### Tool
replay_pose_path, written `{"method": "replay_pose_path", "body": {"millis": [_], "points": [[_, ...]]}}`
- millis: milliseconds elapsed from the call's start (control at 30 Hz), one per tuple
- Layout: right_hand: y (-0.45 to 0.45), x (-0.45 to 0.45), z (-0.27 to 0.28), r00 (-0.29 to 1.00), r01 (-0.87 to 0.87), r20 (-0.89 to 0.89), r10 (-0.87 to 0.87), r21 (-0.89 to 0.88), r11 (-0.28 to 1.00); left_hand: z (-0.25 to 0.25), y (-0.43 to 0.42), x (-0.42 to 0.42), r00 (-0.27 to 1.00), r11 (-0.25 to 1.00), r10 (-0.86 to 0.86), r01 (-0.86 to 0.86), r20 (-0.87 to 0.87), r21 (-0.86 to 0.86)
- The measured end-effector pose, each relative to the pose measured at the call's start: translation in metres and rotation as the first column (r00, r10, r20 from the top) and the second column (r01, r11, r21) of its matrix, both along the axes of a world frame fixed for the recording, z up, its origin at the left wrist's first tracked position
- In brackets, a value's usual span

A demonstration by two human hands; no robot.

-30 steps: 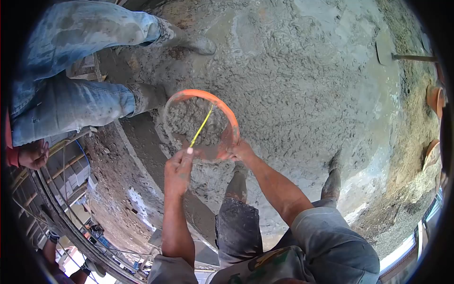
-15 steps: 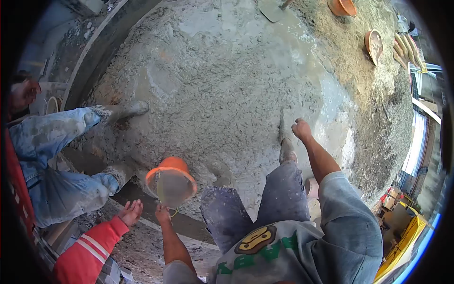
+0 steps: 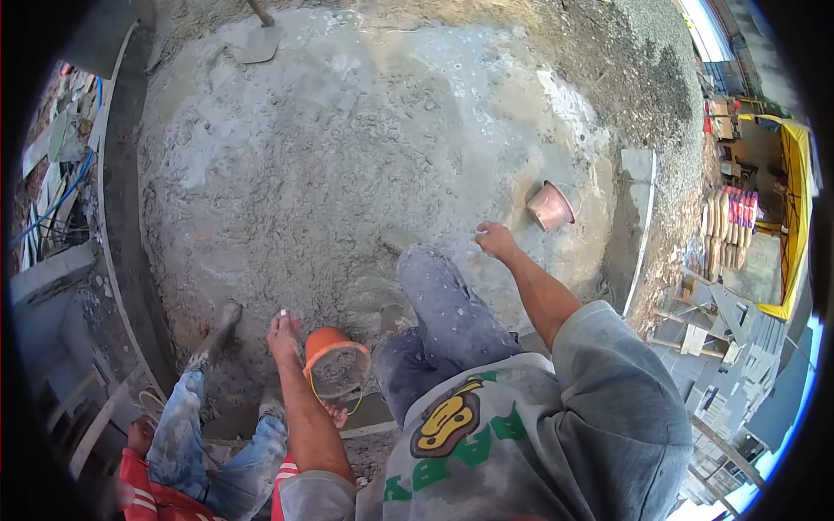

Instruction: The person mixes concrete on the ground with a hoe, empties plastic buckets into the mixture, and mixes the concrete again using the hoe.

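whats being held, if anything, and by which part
An orange bucket, seemingly by its yellow handle, in another person's hand; the wearer's left hand and right hand look empty.

The left hand (image 3: pixel 284 334) is just beside a tilted orange bucket (image 3: pixel 326 340), though its grip is unclear; the bucket's mouth faces the wearer, its yellow handle (image 3: pixel 361 395) hanging down near a co-worker's hand (image 3: pixel 336 412); the right hand (image 3: pixel 495 240), fingers curled in, extends over wet concrete (image 3: pixel 304 174); near it a reddish bucket (image 3: pixel 550 207) leans on the slab; a shovel (image 3: pixel 259 45) rests at the far edge; a co-worker's muddy jeans (image 3: pixel 178 417) show at lower left; stacked bags (image 3: pixel 728 227) lie at right beside a yellow-edged shelter (image 3: pixel 797 217).
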State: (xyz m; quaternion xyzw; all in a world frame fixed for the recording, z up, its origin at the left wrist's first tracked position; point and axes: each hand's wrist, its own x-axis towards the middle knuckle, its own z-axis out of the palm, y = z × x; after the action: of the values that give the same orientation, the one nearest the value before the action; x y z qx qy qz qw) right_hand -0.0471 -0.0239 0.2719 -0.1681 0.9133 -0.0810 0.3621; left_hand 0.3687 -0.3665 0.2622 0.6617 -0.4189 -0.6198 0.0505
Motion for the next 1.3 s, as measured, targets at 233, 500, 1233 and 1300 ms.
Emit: {"method": "replay_pose_path", "body": {"millis": [233, 500, 1233, 1300], "points": [[0.113, -0.058, -0.062, 0.999, -0.006, 0.037, -0.005, 0.271, 0.963, 0.039, 0.011, -0.086, 0.991, 0.991, -0.123, 0.120, 0.057, 0.060], [0.255, -0.234, -0.204, 0.930, 0.341, -0.240, -0.276, 0.290, 0.895, -0.079, 0.109, -0.165, 0.845, 0.964, -0.265, 0.212, 0.465, 0.162], [-0.088, -0.215, -0.115, 0.326, -0.854, -0.248, 0.912, -0.492, 0.171, -0.095, 0.040, -0.453, 0.762, 0.792, -0.199, 0.495, 0.616, -0.357], [-0.146, -0.198, -0.083, 0.253, -0.865, -0.292, 0.922, -0.495, 0.080, -0.090, -0.006, -0.405, 0.792, 0.900, -0.182, 0.373, 0.583, -0.225]]}}
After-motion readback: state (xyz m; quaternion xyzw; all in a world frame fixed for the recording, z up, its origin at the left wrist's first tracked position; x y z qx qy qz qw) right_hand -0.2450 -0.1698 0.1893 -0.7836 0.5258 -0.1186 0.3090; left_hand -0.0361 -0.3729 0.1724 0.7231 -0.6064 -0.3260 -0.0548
